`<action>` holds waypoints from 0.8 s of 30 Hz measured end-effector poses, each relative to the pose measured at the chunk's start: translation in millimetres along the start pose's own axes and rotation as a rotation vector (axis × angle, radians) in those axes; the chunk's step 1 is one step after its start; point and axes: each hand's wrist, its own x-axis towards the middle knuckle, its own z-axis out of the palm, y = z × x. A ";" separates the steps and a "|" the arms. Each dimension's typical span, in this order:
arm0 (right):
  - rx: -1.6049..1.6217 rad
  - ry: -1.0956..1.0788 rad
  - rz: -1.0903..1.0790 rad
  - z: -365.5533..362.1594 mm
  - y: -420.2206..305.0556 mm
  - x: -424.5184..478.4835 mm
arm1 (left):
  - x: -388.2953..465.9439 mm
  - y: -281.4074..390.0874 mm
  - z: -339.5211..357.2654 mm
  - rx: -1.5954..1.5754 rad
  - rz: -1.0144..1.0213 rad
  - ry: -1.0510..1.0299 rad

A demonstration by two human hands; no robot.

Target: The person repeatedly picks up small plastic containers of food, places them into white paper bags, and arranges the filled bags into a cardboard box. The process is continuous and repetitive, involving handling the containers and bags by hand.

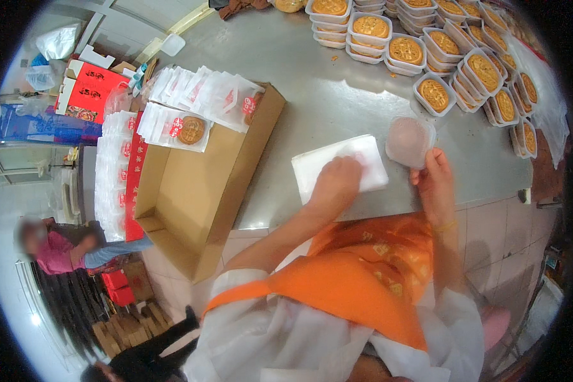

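Note:
My left hand point(340, 177) lies on a stack of white paper bags point(310, 164) on the metal table, its fingertips over a reddish print; whether it grips a bag cannot be told. In my right hand point(434, 174), the fingers and thumb pinch the near right corner of a clear plastic tray point(410, 138), just right of the stack. The tray looks to hold no cake. Left of the stack, a cardboard box point(258, 157) holds rows of white bags point(186, 90), and a round patterned cake point(191, 130) shows through one bag.
Stacked plastic trays of round cakes point(406, 51) fill the far right of the metal table point(305, 71). Red boxes point(88, 86) and packed bags point(114, 167) stand at left. A seated person point(59, 250) is at far left; another person point(143, 351) is at lower left.

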 end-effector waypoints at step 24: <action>-1.493 -0.506 -0.899 68.5 -51.5 -52.6 | -29.1 9.7 -103.1 -0.861 -0.168 0.409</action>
